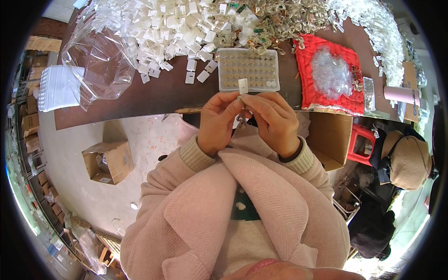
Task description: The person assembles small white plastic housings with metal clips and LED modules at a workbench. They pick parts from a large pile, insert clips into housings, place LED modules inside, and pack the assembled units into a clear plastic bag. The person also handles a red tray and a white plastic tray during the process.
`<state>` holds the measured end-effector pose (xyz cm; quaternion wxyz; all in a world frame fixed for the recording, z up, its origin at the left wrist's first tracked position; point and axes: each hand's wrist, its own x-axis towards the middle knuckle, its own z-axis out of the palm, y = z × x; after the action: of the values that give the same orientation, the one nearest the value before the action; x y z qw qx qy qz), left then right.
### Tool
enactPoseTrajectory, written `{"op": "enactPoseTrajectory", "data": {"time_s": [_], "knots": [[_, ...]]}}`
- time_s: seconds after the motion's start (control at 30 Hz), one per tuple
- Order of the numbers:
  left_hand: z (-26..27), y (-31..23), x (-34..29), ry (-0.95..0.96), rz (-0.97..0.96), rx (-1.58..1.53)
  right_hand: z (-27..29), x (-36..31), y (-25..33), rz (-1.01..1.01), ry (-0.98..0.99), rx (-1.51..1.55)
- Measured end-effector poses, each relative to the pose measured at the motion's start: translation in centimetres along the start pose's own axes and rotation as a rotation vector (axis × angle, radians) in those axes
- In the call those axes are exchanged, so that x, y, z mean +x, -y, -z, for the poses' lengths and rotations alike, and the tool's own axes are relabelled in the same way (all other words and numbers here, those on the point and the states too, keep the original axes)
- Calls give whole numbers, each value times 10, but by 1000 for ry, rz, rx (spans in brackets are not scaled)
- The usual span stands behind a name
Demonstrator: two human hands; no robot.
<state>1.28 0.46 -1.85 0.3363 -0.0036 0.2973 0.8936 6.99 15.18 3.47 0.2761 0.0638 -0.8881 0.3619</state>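
Note:
My left hand [217,122] and my right hand [276,120] meet at the table's front edge, thumbs and fingers pinched together. A small white rectangular card [242,86] stands up out of the pinch, held between the fingertips of both hands. Below the fingertips dangles a small shiny trinket [241,120]; how it joins the card is hidden. Just beyond my hands lies a clear plastic tray [224,87] with rows of small round greyish pieces. Several loose white cards [190,77] lie left of the tray.
A big heap of white cards [186,28] adjoins a pile of clear and amber trinkets [284,18] at the back. Clear film [100,60] and stacked white trays [58,88] lie left. On the right, red cloth [305,60] bears clear bits; a cardboard box [333,135] stands below the edge.

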Motion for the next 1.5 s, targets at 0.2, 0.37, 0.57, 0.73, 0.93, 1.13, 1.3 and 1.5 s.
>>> {"op": "enactPoseTrajectory", "data": {"time_s": [0.2,0.37,0.57,0.73,0.93,1.13,1.3,1.5], "knots": [[2,-3,2,4,9,-87,8,6,-18,-179,-156,-170],[3,-5,3,16,25,-68,10,8,-36,-87,-25,-344],[-3,-6,3,54,13,-89,6,11,-15,-109,-107,-68],[-9,-9,1,59,-13,-87,0,16,5,-70,-126,-22],[-9,-12,-6,83,-16,-84,-1,19,10,-15,-157,-32],[-4,-18,-9,74,78,-122,7,17,12,-211,0,168],[-2,-17,-11,21,56,-155,4,10,15,-114,11,143],[-5,-15,-12,-24,18,-90,-1,-1,23,-143,13,153]]}}
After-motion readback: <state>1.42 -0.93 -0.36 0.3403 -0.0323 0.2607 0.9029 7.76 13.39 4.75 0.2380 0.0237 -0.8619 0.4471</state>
